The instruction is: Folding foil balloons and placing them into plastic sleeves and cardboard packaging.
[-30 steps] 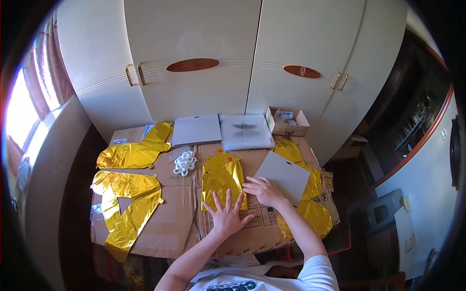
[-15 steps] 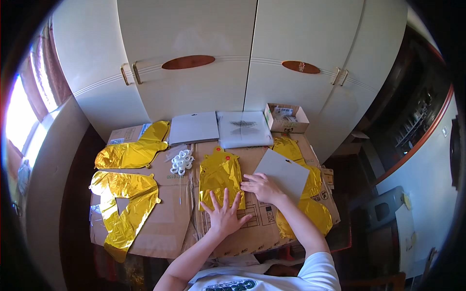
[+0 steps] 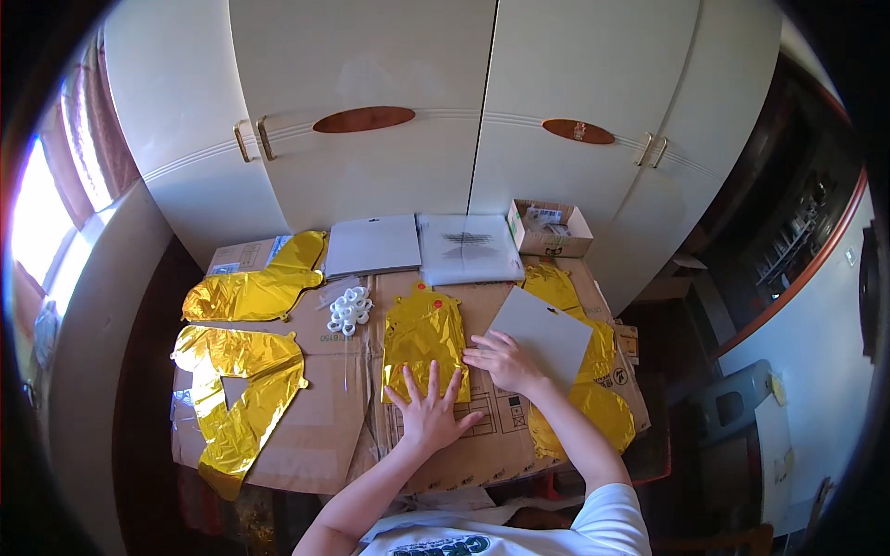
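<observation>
A folded gold foil balloon (image 3: 424,326) lies flat in the middle of the cardboard, with two small red dots near its far end. My left hand (image 3: 432,412) is spread over its near edge, fingers apart and pressing down. At the balloon's right edge rests my right hand (image 3: 503,361), palm down with fingers stretched out, partly over a light grey card (image 3: 545,332) with a hang hole. That card lies aslant on more gold foil balloons (image 3: 593,412) at the right.
Flattened cardboard (image 3: 320,422) covers the table. Left lie a gold balloon (image 3: 264,283) and a number-shaped one (image 3: 246,371), near white rings (image 3: 349,310). A grey card stack (image 3: 375,246), clear plastic bags (image 3: 468,248) and a small box (image 3: 549,230) line the back, before a white wardrobe (image 3: 362,56).
Both hands stay in nearly the same places on the balloon and card. The whole view has shifted very slightly.
</observation>
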`<state>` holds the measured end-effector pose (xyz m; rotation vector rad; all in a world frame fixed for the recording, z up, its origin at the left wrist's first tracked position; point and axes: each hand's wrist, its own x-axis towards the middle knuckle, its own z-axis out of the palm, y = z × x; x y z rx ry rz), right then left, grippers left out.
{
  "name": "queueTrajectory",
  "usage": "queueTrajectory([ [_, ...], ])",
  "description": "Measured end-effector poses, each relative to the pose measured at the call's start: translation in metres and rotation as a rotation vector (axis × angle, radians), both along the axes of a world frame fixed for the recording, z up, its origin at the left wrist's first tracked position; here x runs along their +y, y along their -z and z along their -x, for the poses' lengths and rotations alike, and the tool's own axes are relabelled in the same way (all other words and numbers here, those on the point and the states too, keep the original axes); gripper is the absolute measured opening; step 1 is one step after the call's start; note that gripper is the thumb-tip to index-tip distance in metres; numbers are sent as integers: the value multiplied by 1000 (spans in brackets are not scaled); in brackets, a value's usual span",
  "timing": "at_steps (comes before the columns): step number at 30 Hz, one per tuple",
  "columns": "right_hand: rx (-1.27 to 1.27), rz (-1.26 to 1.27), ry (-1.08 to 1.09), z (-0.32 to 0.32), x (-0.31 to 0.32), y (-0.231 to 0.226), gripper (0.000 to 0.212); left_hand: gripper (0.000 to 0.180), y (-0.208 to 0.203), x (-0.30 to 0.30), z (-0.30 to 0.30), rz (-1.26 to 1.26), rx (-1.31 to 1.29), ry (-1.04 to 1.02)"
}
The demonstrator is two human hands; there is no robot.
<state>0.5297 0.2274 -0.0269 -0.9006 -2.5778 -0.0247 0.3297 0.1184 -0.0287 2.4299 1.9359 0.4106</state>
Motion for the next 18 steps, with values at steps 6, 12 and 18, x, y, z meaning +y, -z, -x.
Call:
queueTrajectory([
  [6, -100, -80, -18, 5, 6, -3, 34, 91, 0, 0, 1, 8, 9, 1],
  [12, -103, -88, 35, 8, 10, 1, 31, 91, -1, 0, 1, 17, 18, -5],
  [18, -73, -165, 55, 14, 9, 1, 29, 91, -1, 0, 0, 16, 13, -11],
])
